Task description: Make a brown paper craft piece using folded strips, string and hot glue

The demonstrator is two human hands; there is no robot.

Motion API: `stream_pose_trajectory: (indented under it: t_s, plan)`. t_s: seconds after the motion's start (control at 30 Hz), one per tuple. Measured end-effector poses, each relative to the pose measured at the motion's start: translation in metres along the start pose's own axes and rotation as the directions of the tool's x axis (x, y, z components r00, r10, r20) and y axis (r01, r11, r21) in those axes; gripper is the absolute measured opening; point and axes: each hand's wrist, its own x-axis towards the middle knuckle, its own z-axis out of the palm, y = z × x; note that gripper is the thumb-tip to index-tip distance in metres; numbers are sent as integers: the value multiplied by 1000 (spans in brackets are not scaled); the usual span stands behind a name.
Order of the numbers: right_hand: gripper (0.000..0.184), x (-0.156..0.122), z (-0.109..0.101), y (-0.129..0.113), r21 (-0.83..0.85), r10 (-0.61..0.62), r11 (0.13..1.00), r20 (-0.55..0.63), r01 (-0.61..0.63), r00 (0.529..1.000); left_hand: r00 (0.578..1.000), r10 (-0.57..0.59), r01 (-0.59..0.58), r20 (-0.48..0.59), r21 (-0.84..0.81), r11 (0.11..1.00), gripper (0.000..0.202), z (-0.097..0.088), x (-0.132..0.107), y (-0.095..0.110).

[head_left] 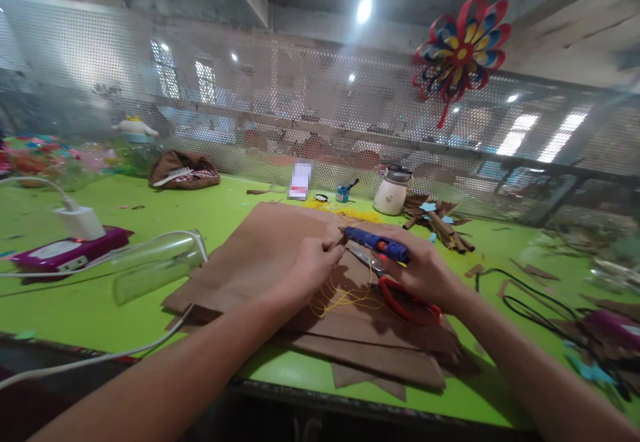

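Item 1: one glue gun [376, 243], blue with an orange trigger, is lying across the fingers of the right hand [425, 272], which is gripping it firmly; the nozzle is pointing left. No brand marking is showing on it.

Item 2: the left hand [313, 269] is closing its fingertips on one small brown scrap [343, 235], which is sitting right at the nozzle tip.

Item 3: one pair of red-handled scissors [403, 299] is lying under the right hand, beside one loose tangle of yellow thread [340, 295].

Both hands are working above several overlapping brown sheets [260, 249] (exact count cannot be told), which are covering the middle of the green table [75, 309].

To the left, one clear bottle [155, 262] is lying on its side near one white charger [80, 222], and one white cable [100, 359] is trailing past them. At the far edge, one white jar [393, 192] is standing by one blurred card [300, 181], whose writing cannot be read. One paper pinwheel [463, 49] is hanging on the mesh above.
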Motion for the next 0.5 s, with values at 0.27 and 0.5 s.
stream_pose_trajectory:
  t_s: [0.27, 0.5]
  plan:
    - [31, -2, 1, 14, -54, 25, 998, -55, -28, 998, 1000, 9, -9, 14, -14, 1000, 27, -1, -3, 4]
    - [22, -4, -3, 35, -165, 120, 977, -104, -136, 987, 993, -101, 108, 57, -135, 985, 16, 4, -7, 11]
